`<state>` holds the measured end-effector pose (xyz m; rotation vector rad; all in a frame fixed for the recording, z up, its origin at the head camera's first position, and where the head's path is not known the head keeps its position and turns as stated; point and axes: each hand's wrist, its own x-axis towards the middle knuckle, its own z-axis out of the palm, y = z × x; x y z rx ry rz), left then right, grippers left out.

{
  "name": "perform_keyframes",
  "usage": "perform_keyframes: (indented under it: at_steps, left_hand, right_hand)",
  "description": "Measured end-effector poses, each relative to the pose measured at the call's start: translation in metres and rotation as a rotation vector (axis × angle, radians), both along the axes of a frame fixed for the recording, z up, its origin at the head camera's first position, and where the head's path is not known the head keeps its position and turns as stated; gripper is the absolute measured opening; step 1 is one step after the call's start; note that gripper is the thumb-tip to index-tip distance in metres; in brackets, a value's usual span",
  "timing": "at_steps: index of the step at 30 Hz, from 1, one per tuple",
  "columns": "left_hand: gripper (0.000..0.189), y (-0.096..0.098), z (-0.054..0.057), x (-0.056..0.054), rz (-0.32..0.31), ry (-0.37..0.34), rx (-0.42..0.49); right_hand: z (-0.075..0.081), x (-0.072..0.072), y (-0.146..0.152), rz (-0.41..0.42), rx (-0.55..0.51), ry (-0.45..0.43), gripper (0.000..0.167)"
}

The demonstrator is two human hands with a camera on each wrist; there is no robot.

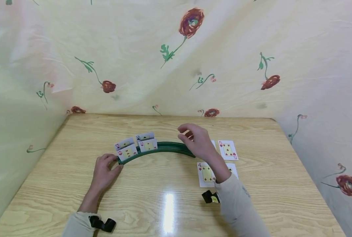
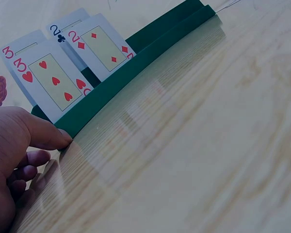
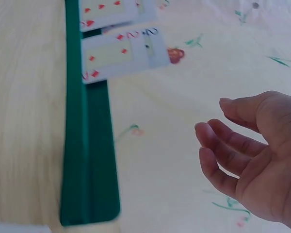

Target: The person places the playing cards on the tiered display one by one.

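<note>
A curved green playing card holder (image 1: 173, 147) stands on the table. Its left part bears upright cards in two rows: the three of hearts (image 2: 51, 80) and two of diamonds (image 2: 99, 48) in front, another three (image 2: 8, 52) and the two of clubs (image 2: 56, 30) behind. My left hand (image 1: 103, 172) pinches the holder's left end, the thumb against its front corner. Above the holder's right end hovers my right hand (image 1: 197, 141), fingers loosely bent and nothing between them, as the right wrist view (image 3: 262, 160) also shows.
Right of the holder several cards lie face up: the five of hearts (image 1: 227, 150), the four of diamonds (image 1: 205, 174), and others partly hidden by my right arm. A flowered cloth (image 1: 134, 65) hangs behind the wooden table (image 1: 152, 204) and at both sides.
</note>
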<state>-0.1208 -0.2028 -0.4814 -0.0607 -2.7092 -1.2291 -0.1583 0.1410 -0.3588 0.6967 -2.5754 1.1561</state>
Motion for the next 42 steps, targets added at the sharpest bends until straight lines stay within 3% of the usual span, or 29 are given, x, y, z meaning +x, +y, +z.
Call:
perform_keyframes:
  at_steps: [5, 15, 35, 42]
  left_hand:
    - [0.031, 0.0, 0.0, 0.0, 0.0, 0.003, -0.004]
    - [0.031, 0.001, 0.001, 0.0, 0.001, -0.001, 0.004]
    - [0.031, 0.0, 0.0, 0.0, 0.003, -0.01, 0.014]
    - [0.032, -0.001, 0.0, 0.0, 0.0, -0.013, 0.015]
  right_hand:
    - [0.005, 0.003, 0.023, -0.051, -0.001, 0.016, 0.023]
    - [0.008, 0.003, 0.065, -0.158, 0.052, -0.038, 0.027]
    - [-0.01, 0.01, 0.132, -0.279, 0.169, -0.111, 0.034]
    - [-0.024, 0.009, 0.149, -0.298, 0.226, -0.191, 0.041]
